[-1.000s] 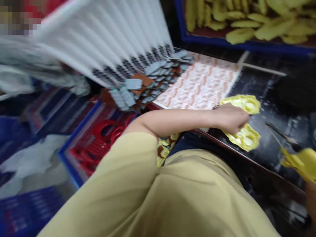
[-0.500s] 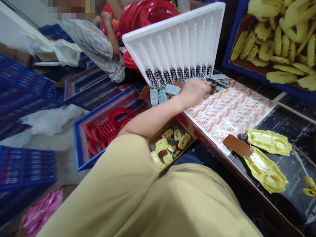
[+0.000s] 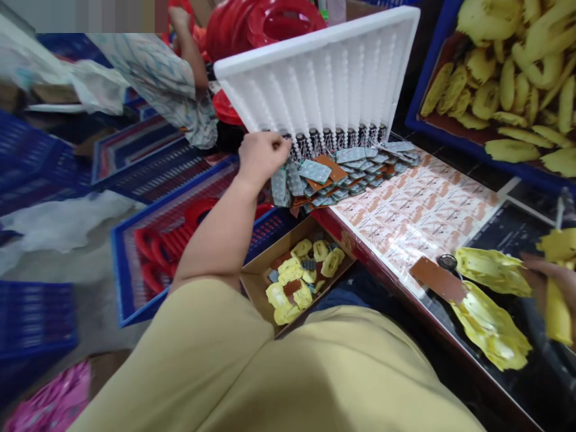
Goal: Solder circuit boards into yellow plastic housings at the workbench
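Note:
My left hand [image 3: 263, 157] is closed beside the lower left corner of a white foam tray [image 3: 315, 84]; what its curled fingers hold, if anything, is hidden. Black round parts with thin wires [image 3: 327, 139] line the tray's lower edge, above a heap of small circuit boards [image 3: 355, 174]. At the right edge my right hand [image 3: 551, 270], partly cut off and blurred, is around a yellow-handled tool [image 3: 558, 312]. Near it lie two yellow plastic shells [image 3: 492, 273], a brown board [image 3: 438, 279] and a black round part [image 3: 447, 261].
Printed sheets [image 3: 405, 210] cover part of the table. A blue crate [image 3: 416, 120] of yellow shells stands at the back right. Below the table edge is a cardboard box [image 3: 256, 273] with yellow pieces. Left of it, a blue crate [image 3: 117, 264] holds red rings. A co-worker [image 3: 157, 78] stands behind.
My left hand has moved left from over the circuit boards to the tray's left corner. My right hand has come into view at the right, at the yellow-handled tool.

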The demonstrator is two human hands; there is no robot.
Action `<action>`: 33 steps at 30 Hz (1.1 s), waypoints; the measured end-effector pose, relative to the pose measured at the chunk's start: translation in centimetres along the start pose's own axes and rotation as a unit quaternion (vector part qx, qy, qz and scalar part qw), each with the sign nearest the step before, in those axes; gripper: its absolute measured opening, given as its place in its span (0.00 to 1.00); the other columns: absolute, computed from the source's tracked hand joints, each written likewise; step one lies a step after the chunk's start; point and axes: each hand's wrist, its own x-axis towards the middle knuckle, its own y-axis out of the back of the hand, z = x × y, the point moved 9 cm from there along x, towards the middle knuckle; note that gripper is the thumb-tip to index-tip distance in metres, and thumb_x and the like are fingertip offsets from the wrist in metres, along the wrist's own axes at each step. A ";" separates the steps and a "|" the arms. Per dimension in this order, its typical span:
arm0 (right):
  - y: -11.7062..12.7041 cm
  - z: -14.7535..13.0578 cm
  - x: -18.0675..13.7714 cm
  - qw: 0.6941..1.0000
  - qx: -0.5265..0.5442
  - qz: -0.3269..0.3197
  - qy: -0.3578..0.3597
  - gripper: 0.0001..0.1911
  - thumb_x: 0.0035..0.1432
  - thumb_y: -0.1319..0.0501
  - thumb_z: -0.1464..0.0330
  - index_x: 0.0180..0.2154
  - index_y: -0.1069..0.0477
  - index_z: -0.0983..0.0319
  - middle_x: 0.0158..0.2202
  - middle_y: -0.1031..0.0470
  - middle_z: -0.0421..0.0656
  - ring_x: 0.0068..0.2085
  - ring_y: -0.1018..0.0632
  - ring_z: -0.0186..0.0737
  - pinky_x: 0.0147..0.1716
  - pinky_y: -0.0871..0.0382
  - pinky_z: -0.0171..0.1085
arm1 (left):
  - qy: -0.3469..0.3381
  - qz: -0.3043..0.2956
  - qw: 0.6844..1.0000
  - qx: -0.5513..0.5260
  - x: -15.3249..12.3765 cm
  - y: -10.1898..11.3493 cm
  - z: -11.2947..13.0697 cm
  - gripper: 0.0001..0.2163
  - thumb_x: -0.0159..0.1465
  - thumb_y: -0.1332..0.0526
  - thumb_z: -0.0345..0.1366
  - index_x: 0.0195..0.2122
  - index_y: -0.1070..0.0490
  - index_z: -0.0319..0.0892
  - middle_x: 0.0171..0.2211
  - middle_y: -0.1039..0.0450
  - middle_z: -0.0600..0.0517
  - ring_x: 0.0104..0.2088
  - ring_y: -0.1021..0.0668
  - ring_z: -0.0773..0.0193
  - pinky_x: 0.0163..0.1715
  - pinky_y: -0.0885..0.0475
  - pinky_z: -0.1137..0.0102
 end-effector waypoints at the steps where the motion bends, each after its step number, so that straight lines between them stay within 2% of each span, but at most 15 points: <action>1: -0.5 -0.1 0.6 1.000 0.011 -0.007 0.009 0.19 0.73 0.41 0.46 0.50 0.21 0.50 0.47 0.15 0.46 0.43 0.13 0.52 0.41 0.16 0.49 | -0.006 0.007 0.999 -0.033 0.3 0.4 -0.1 0.13 0.67 0.29 0.46 0.31 0.20 0.42 0.23 0.28 0.56 0.34 0.25 0.63 0.41 0.32 0.64; 5: -1.6 -0.1 2.6 0.999 0.021 -0.025 0.012 0.27 0.69 0.46 0.39 0.44 0.22 0.52 0.44 0.14 0.48 0.43 0.13 0.54 0.42 0.16 0.49 | -0.041 0.034 0.978 -0.203 1.3 2.0 0.8 0.24 0.68 0.29 0.61 0.31 0.22 0.43 0.24 0.29 0.57 0.29 0.29 0.69 0.36 0.32 0.63; 7: -2.3 0.3 2.7 0.998 0.015 -0.057 -0.013 0.28 0.68 0.47 0.39 0.45 0.22 0.52 0.44 0.13 0.47 0.41 0.13 0.51 0.39 0.17 0.45 | -0.052 -0.004 0.941 -0.333 1.0 1.4 2.6 0.27 0.62 0.27 0.67 0.32 0.22 0.45 0.26 0.27 0.56 0.28 0.25 0.67 0.32 0.30 0.63; 9: -2.5 0.5 2.3 0.997 0.004 -0.079 -0.024 0.28 0.68 0.48 0.39 0.46 0.21 0.50 0.43 0.13 0.45 0.40 0.13 0.50 0.34 0.19 0.43 | -0.035 -0.076 0.906 -0.415 -0.2 -0.6 5.3 0.26 0.62 0.26 0.65 0.32 0.23 0.45 0.27 0.25 0.55 0.30 0.19 0.64 0.31 0.26 0.64; 11: -1.9 -0.2 1.9 0.997 -0.001 -0.072 0.004 0.25 0.70 0.46 0.40 0.45 0.20 0.48 0.40 0.13 0.43 0.37 0.13 0.48 0.29 0.22 0.40 | 0.003 -0.152 0.883 -0.445 -2.2 -3.7 8.6 0.22 0.69 0.29 0.59 0.34 0.22 0.43 0.28 0.24 0.55 0.34 0.15 0.61 0.33 0.21 0.66; 14: 0.8 -2.9 1.0 0.998 0.014 0.008 0.062 0.15 0.69 0.36 0.45 0.41 0.20 0.47 0.36 0.13 0.42 0.33 0.13 0.46 0.25 0.25 0.38 | 0.057 -0.290 0.827 -0.478 -6.6 -9.4 14.4 0.16 0.74 0.31 0.50 0.37 0.21 0.42 0.31 0.19 0.54 0.38 0.12 0.60 0.35 0.18 0.68; 17: 4.0 -6.5 -0.2 0.992 0.050 0.109 0.029 0.11 0.67 0.28 0.52 0.45 0.22 0.49 0.41 0.11 0.44 0.33 0.12 0.46 0.28 0.21 0.38 | 0.077 -0.412 0.741 -0.524 -11.6 -14.0 20.5 0.15 0.73 0.30 0.49 0.37 0.22 0.42 0.36 0.15 0.51 0.41 0.10 0.59 0.37 0.16 0.69; 18: 4.6 -7.7 -0.5 0.988 0.080 0.129 0.001 0.12 0.67 0.28 0.54 0.47 0.23 0.49 0.43 0.11 0.45 0.35 0.11 0.46 0.31 0.19 0.38 | 0.080 -0.436 0.718 -0.537 -13.1 -15.0 22.3 0.16 0.73 0.30 0.50 0.37 0.22 0.42 0.37 0.14 0.51 0.42 0.10 0.59 0.38 0.16 0.69; 20: 4.4 -10.6 -0.9 0.978 0.171 0.115 -0.017 0.16 0.68 0.28 0.54 0.51 0.26 0.51 0.48 0.12 0.45 0.44 0.10 0.48 0.42 0.14 0.40 | 0.089 -0.460 0.685 -0.557 -15.6 -16.5 25.2 0.16 0.74 0.32 0.51 0.38 0.22 0.42 0.38 0.14 0.50 0.44 0.10 0.60 0.39 0.16 0.70; 22: 4.5 -12.7 -1.1 0.970 0.201 0.138 -0.021 0.17 0.68 0.28 0.52 0.49 0.27 0.52 0.45 0.12 0.43 0.41 0.10 0.46 0.40 0.14 0.39 | 0.098 -0.472 0.661 -0.574 -17.4 -17.4 27.2 0.15 0.75 0.33 0.49 0.39 0.22 0.42 0.39 0.14 0.50 0.44 0.11 0.61 0.40 0.16 0.70; 23: 5.1 -13.0 -1.5 0.965 0.188 0.182 -0.036 0.14 0.68 0.27 0.56 0.47 0.27 0.53 0.40 0.13 0.40 0.36 0.11 0.43 0.36 0.15 0.37 | 0.094 -0.482 0.653 -0.576 -18.1 -17.6 27.9 0.16 0.75 0.33 0.50 0.39 0.22 0.42 0.38 0.14 0.49 0.43 0.11 0.62 0.39 0.16 0.71; 25: 6.2 -13.0 -2.4 0.956 0.151 0.245 -0.048 0.11 0.68 0.27 0.62 0.43 0.27 0.53 0.35 0.15 0.36 0.32 0.14 0.39 0.33 0.18 0.35 | 0.046 -0.500 0.662 -0.556 -18.7 -17.6 28.8 0.19 0.73 0.34 0.54 0.36 0.22 0.42 0.36 0.15 0.49 0.39 0.13 0.63 0.36 0.18 0.71; 28: 7.1 -12.8 -3.3 0.963 0.100 0.251 -0.023 0.11 0.66 0.26 0.65 0.42 0.27 0.53 0.34 0.16 0.34 0.31 0.14 0.37 0.32 0.18 0.33 | -0.100 -0.426 0.758 -0.484 -16.7 -15.8 29.2 0.21 0.67 0.29 0.58 0.37 0.20 0.42 0.37 0.16 0.48 0.36 0.16 0.63 0.37 0.20 0.69; 30: 7.4 -12.9 -3.5 0.969 0.072 0.236 0.002 0.09 0.67 0.26 0.66 0.43 0.26 0.53 0.34 0.16 0.34 0.30 0.15 0.37 0.30 0.20 0.33 | -0.188 -0.360 0.797 -0.446 -15.5 -13.9 29.8 0.19 0.63 0.25 0.54 0.42 0.19 0.42 0.44 0.15 0.47 0.43 0.15 0.61 0.46 0.19 0.68; 33: 7.5 -13.8 -3.5 0.973 0.033 0.225 0.033 0.07 0.70 0.29 0.67 0.43 0.26 0.54 0.34 0.16 0.34 0.28 0.16 0.37 0.27 0.23 0.33 | -0.235 -0.395 0.766 -0.450 -16.3 -12.7 31.5 0.18 0.63 0.25 0.48 0.47 0.18 0.42 0.51 0.14 0.46 0.53 0.15 0.58 0.56 0.21 0.66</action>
